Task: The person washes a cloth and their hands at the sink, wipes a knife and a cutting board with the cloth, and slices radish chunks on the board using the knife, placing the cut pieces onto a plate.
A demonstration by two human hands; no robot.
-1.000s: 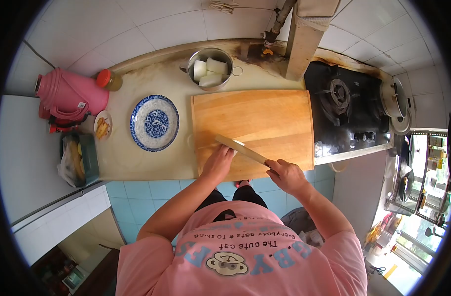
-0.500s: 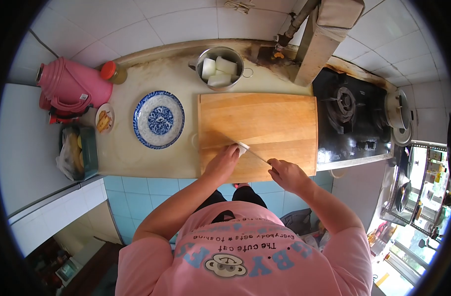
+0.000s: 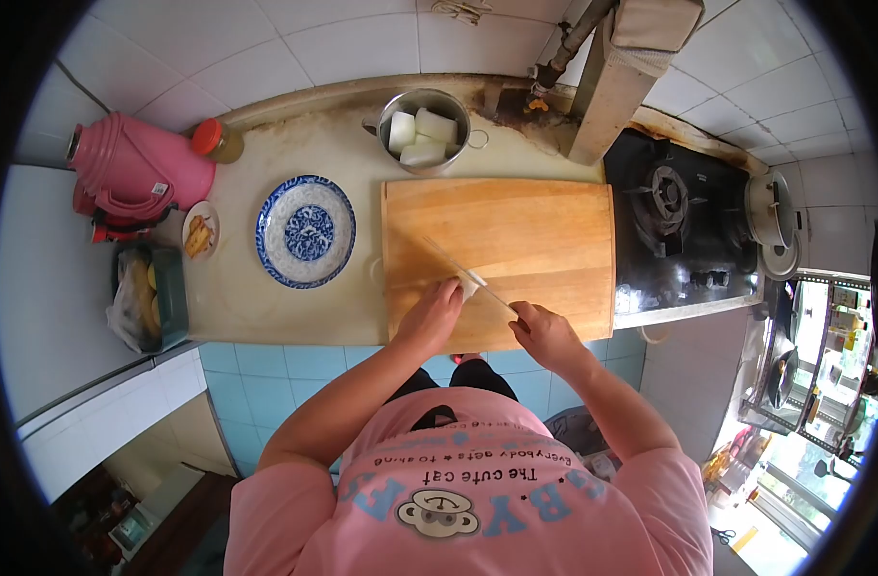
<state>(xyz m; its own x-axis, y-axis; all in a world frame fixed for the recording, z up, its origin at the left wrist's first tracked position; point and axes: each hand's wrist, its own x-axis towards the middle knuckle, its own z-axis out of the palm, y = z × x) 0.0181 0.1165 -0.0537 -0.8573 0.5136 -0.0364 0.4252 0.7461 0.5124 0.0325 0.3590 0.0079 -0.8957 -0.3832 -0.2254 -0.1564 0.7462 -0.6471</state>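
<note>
One table (image 3: 235, 312) carries the load. Centred on it is one board (image 3: 544, 223), the reference for all positions below. One stove (image 3: 688, 240), with one burner in view, adjoins the board's right side. One pink flask (image 3: 136, 173) stands far left of the board. One blue-and-white plate (image 3: 306, 231) lies left of the board, apart from it. One green tub (image 3: 177, 305) sits far left of the board, in line with its near half; its contents cannot be counted. One steel pot (image 3: 462, 125) stands just behind the board's left half and contains three visible chunks (image 3: 422, 154).

One knife (image 3: 497, 299) slants above the board's near half, blade edge down. Two hands operate: the right hand (image 3: 544, 336), at the board's near edge, is closed around the handle; the left hand (image 3: 437, 309), on the board's near left part, has its fingers bent against one white piece (image 3: 470, 282) beside the blade. Blade contact cannot be confirmed. One saucer (image 3: 204, 210) and one jar (image 3: 220, 142) are left of the board, beyond the plate.
</note>
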